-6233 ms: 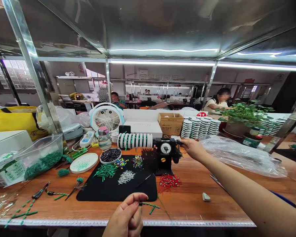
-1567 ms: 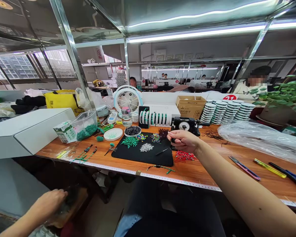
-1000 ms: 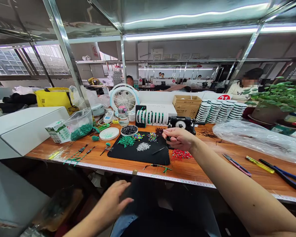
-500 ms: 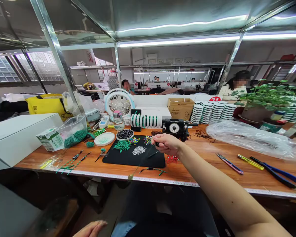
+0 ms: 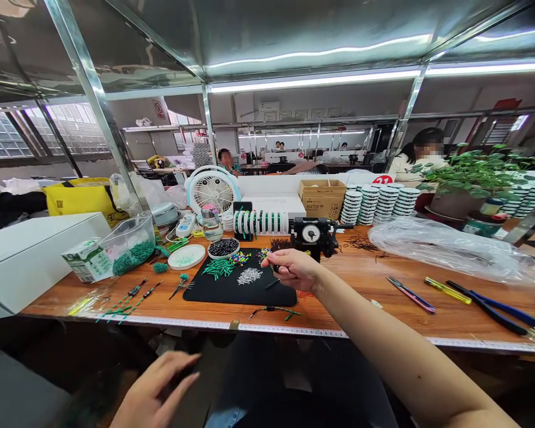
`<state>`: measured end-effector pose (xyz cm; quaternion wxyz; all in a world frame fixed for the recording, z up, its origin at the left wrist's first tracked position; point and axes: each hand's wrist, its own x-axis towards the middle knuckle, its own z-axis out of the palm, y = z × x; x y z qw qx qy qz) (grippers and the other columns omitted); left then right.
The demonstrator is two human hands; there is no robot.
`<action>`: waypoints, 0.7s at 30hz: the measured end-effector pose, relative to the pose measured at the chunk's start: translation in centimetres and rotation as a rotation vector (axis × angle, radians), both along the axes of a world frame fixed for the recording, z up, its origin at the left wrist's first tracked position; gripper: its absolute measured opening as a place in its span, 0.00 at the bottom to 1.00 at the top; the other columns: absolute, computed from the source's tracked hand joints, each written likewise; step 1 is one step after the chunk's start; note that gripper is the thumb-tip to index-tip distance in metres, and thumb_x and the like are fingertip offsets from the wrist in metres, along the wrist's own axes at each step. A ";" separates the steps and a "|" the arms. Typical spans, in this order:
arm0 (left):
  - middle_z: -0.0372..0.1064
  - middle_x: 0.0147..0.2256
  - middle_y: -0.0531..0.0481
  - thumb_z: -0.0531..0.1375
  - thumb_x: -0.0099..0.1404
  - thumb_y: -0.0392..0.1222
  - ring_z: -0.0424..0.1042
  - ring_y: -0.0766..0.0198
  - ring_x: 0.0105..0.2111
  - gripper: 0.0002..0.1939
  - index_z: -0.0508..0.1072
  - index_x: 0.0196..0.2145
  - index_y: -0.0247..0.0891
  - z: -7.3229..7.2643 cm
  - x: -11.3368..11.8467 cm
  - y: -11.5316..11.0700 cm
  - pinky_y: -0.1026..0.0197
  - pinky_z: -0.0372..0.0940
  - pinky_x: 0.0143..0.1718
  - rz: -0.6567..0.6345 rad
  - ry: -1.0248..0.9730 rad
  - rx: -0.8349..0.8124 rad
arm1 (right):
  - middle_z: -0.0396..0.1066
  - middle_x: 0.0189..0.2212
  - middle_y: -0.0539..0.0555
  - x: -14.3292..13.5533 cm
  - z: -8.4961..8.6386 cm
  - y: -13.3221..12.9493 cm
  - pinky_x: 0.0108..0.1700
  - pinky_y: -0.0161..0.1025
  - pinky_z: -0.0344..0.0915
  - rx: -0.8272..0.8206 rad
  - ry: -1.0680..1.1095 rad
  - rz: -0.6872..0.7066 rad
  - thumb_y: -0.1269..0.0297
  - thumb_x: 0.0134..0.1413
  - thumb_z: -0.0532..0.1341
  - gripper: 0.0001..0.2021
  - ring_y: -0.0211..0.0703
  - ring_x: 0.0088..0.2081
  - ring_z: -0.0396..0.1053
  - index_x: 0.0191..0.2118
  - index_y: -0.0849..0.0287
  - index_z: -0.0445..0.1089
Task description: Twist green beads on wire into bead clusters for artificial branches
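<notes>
Wooden benchtop [image 5: 365, 279] bears piled beads [image 5: 249, 276] on a black mat [image 5: 232, 294] – presumably for easy picking – while the right hand [image 5: 294, 270] pinches a small dark piece [image 5: 276, 268] there, the left hand [image 5: 154, 386] below, fingers apart.

right hand [image 5: 292, 268] — off winder rod [image 5: 345, 226], nearer mat [image 5: 232, 294] | left hand [image 5: 149, 392] — uncurled

In the right hand [image 5: 296, 268] we see a dark bit [image 5: 275, 268], too small to name. That hand covers part of the colored beads [image 5: 262, 255] and the black machine [image 5: 324, 236]. We find the left hand [image 5: 151, 389] blurred, cut off below; the white box [image 5: 35, 252] runs past the left edge.
</notes>
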<state>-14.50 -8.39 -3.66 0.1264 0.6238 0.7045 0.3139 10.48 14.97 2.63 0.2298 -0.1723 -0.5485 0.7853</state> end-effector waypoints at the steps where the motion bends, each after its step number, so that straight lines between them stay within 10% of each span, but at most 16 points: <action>1: 0.75 0.39 0.50 0.59 0.56 0.52 0.73 0.55 0.41 0.13 0.77 0.37 0.49 1.4 1.5 1.5 0.58 0.68 0.43 -0.009 -0.049 0.020 | 0.48 0.11 0.39 -0.1 -0.1 -0.1 0.15 0.28 0.34 0.005 0.002 -0.005 0.55 0.50 0.63 0.14 0.27 0.14 0.38 0.33 0.64 0.69; 6: 0.72 0.46 0.47 0.63 0.53 0.50 0.66 0.51 0.49 0.18 0.76 0.41 0.42 5.5 6.0 9.8 0.58 0.67 0.40 -0.014 -0.459 0.062 | 0.48 0.11 0.39 -1.0 -0.2 -0.3 0.15 0.29 0.34 0.029 0.002 -0.032 0.54 0.51 0.62 0.15 0.27 0.14 0.38 0.34 0.63 0.69; 10: 0.75 0.39 0.41 0.63 0.53 0.49 0.73 0.54 0.36 0.20 0.75 0.41 0.35 6.3 8.2 14.0 0.65 0.63 0.20 -0.102 -0.666 -0.073 | 0.49 0.09 0.39 -1.5 0.0 -0.8 0.15 0.30 0.33 0.042 -0.003 -0.079 0.53 0.50 0.62 0.15 0.26 0.13 0.37 0.32 0.63 0.69; 21: 0.75 0.33 0.43 0.61 0.55 0.49 0.75 0.56 0.33 0.16 0.72 0.34 0.33 5.3 8.0 14.1 0.65 0.66 0.21 0.054 -0.865 0.018 | 0.48 0.07 0.38 -2.4 -0.6 -1.6 0.15 0.30 0.34 0.072 0.003 -0.330 0.54 0.50 0.61 0.15 0.26 0.11 0.37 0.35 0.63 0.70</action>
